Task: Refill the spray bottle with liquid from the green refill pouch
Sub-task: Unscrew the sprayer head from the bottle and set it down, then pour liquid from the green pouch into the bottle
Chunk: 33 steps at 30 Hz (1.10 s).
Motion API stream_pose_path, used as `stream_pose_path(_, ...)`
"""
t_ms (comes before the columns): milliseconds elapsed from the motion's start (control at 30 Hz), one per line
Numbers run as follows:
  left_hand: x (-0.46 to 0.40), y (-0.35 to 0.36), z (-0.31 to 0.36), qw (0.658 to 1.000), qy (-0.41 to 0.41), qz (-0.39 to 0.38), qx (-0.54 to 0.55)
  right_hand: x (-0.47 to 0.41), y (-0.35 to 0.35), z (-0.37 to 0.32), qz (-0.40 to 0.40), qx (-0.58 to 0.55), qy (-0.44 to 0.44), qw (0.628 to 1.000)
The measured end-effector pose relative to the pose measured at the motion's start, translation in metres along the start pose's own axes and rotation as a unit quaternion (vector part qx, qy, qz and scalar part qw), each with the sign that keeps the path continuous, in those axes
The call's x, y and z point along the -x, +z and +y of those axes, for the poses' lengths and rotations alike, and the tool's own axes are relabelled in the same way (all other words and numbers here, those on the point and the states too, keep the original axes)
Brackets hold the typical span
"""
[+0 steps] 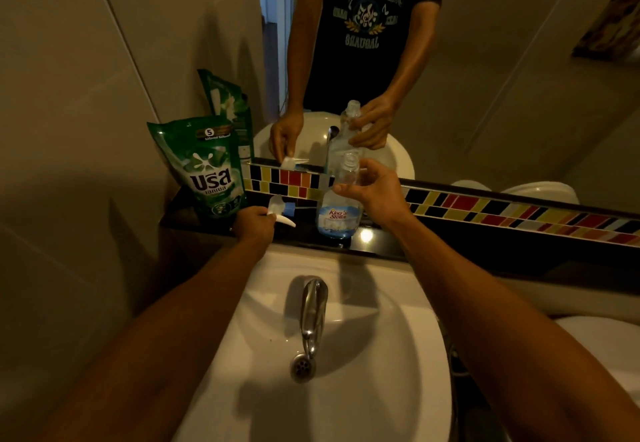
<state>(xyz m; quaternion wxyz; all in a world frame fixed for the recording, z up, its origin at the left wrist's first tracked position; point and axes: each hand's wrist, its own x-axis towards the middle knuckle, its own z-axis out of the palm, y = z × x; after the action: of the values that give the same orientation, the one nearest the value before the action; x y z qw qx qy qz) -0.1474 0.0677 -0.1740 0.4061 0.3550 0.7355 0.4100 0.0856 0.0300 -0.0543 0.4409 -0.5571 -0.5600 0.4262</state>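
standing on the dark glossy table behind the white ceramic sink, the clear plastic spray bottle with a blue-and-white label sits at about twelve o'clock, neck open. the right hand wraps its neck and shoulder, fingers curled around the plastic, probably to keep it upright while it has no top. the left hand, at ten o'clock, pinches the white trigger sprayer head with its blue collar, carried off to the side with its dip tube trailing toward the bottle, likely to clear the opening for pouring. the green soft plastic refill pouch with white lettering stands just beside that hand, leaning at the wall corner, seemingly unopened and within easy reach. the chrome tap rises from the basin below.
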Motion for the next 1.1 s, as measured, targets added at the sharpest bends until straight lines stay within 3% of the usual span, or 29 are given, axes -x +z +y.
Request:
stream_pose_path(333, 0.012, 0.010, 0.003, 0.990, 0.063, 0.049, -0.115, -0.008, 0.012, 0.008, 0.017, 0.015, 0.002, 1.000)
stream_pose_path(567, 0.021, 0.005, 0.000, 0.982, 0.120, 0.038, -0.140, 0.003, 0.015, 0.014, 0.037, 0.050, -0.012, 0.998)
stream_pose_path(833, 0.034, -0.029, 0.001, 0.973, 0.196, 0.054, -0.113, 0.052, 0.031, 0.023, 0.179, 0.124, -0.122, 0.968)
stream_pose_path(1100, 0.049, -0.096, 0.008, 0.963, 0.212, 0.101, -0.129, 0.068, 0.096, 0.026, 0.122, 0.089, -0.129, 0.980)
